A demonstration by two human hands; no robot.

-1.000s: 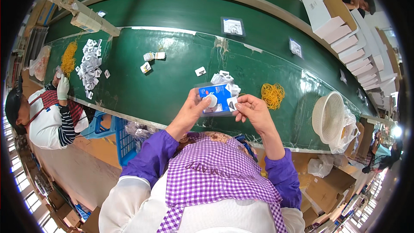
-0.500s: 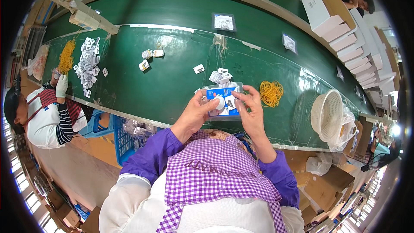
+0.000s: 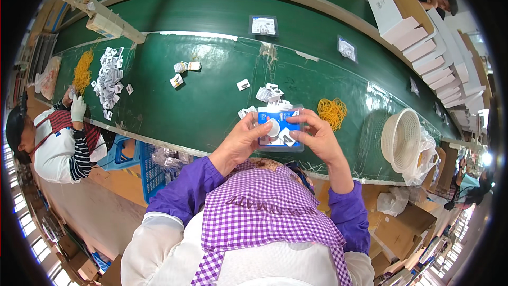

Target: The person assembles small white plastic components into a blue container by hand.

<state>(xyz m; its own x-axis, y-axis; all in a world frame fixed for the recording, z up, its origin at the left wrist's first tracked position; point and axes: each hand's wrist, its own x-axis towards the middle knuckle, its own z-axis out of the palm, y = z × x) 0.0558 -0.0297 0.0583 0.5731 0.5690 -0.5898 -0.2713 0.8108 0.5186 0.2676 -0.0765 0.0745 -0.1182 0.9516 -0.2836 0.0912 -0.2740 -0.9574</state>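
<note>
A clear plastic package [image 3: 269, 117] with a blue and white card inside and a round white part in it is held out before me over the bench. My left hand [image 3: 236, 142] grips its left side, thumb across the front near the round part. On the right, my right hand [image 3: 323, 137] has its thumb and forefinger at a small white folded card [image 3: 286, 137] with a dark mark, lying against the package's lower right front. Just beyond the package lies a small heap of similar white cards [image 3: 270, 93]. Yellow rubber bands [image 3: 332, 114] are piled right of it.
A white plastic basket [image 3: 398, 140] stands at the bench's right edge. Packages [image 3: 263, 25] lie on the green belt [image 3: 211, 16] behind. More white cards [image 3: 109, 77] are heaped at left, near a co-worker [image 3: 58, 143]. White boxes [image 3: 423, 47] line the far right.
The small white card has slid down the package front, and my right hand has moved lower and right with it. The package has shifted slightly right. Packages on the belt have moved left.
</note>
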